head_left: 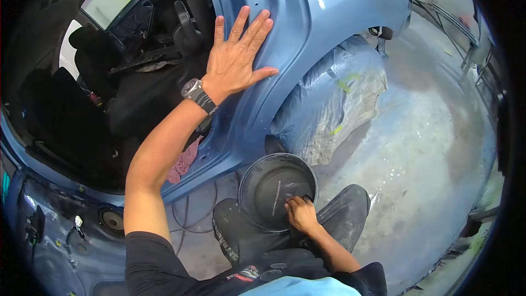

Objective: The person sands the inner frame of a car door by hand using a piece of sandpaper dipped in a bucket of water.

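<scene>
My left hand [234, 60] lies flat with fingers spread on the blue car body panel [293, 27], beside the door opening and above the wheel arch. A dark watch [198, 95] is on that wrist. Between my knees stands a round black bucket [253, 178], with what looks like liquid inside and a pale streak of light across it. At the bucket's right inner side, my right hand [302, 215] has its fingers curled in. Something small and dark shows by these fingers, but its kind is not clear.
Creased plastic sheeting [334, 98] covers the wheel to the right. A pink cloth [185, 161] hangs on the door sill. An opened door with a speaker [111, 219] is at lower left. A thin hose or cable [186, 225] curves across the floor. Metal racking [457, 22] stands far right.
</scene>
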{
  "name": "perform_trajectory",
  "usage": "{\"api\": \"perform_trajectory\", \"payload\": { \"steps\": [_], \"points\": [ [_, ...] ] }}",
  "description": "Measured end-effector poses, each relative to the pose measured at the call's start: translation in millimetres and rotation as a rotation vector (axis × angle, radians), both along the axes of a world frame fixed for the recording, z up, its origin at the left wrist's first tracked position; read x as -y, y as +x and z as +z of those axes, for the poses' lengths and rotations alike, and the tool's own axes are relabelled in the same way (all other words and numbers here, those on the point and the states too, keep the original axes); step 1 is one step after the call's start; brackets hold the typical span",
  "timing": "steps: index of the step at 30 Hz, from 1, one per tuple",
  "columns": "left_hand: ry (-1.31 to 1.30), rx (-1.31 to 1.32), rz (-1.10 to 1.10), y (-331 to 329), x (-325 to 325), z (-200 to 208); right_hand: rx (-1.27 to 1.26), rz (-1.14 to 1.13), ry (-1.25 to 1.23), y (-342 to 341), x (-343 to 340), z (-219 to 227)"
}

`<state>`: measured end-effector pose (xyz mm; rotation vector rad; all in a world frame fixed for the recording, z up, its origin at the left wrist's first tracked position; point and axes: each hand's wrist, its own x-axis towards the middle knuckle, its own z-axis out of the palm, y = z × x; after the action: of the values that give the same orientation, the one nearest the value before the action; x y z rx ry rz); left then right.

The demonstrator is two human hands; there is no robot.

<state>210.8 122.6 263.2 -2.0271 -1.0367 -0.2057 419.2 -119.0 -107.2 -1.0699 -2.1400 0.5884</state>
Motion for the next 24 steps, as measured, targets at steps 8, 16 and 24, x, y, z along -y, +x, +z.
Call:
{"api": "perform_trajectory", "payload": {
  "steps": [8,16,24],
  "points": [
    [0.129,0.067,0.05,27,-18,19,-0.072,-0.16,0.055,-10,-3,-5],
    [-0.185,0.114,0.01,-17,28,-35,-0.056,-0.128,0.016,-5,-3,-3],
    [0.072,0.201,-0.045,34,-20,13,0.001,-0.123,0.018,-10,-3,-8]
  ]
}}
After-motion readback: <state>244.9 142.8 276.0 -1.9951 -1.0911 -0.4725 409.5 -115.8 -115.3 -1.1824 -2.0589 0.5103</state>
